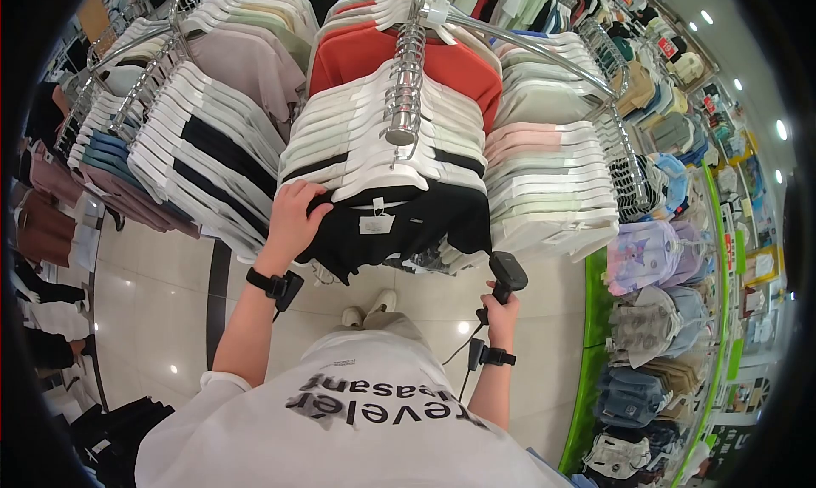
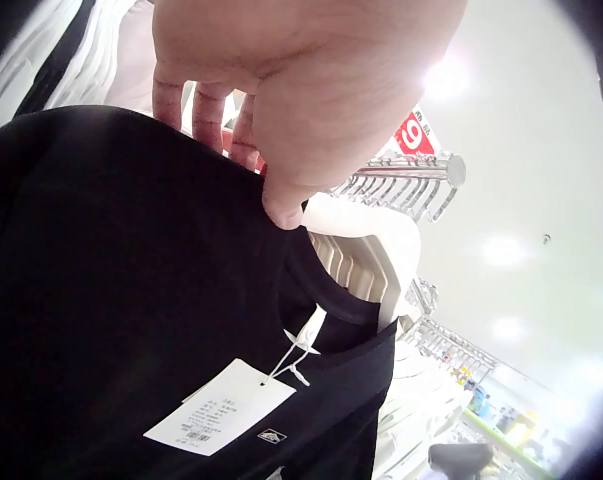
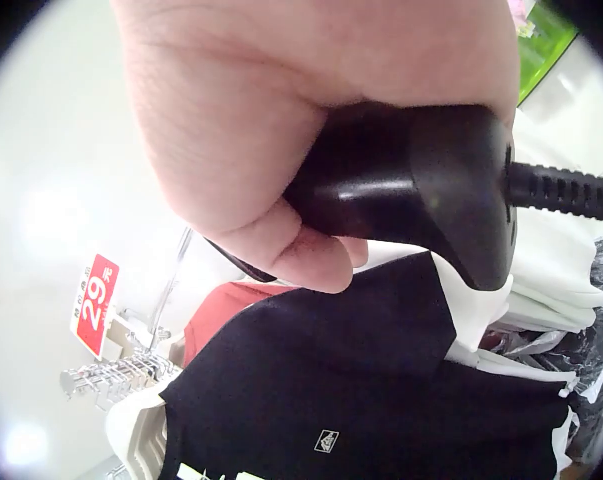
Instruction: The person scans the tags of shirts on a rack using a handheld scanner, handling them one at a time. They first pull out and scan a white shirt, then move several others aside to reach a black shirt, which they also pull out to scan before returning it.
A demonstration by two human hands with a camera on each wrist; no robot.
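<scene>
A black shirt (image 1: pixel 425 224) hangs on a white hanger (image 1: pixel 378 180) at the front of the middle rail. My left hand (image 1: pixel 296 220) pinches its shoulder beside the collar; in the left wrist view the thumb of that hand (image 2: pixel 311 90) lies on the black cloth (image 2: pixel 131 250). A white tag (image 2: pixel 221 407) with a printed barcode dangles on a string from the neckline. My right hand (image 1: pixel 500 311) grips a black handheld scanner (image 1: pixel 507 273) to the right of the shirt, its head near the sleeve. The right wrist view shows fingers curled round the scanner handle (image 3: pixel 401 180), with its cable (image 3: pixel 561 190) trailing.
White shirts on hangers (image 1: pixel 340 122) crowd the rail behind, with a red shirt (image 1: pixel 348 59) farther back. More racks stand left and right, including pink and white shirts (image 1: pixel 552 182). A green-edged shelf (image 1: pixel 586 360) runs along the right. A red price sign (image 3: pixel 96 305) hangs above.
</scene>
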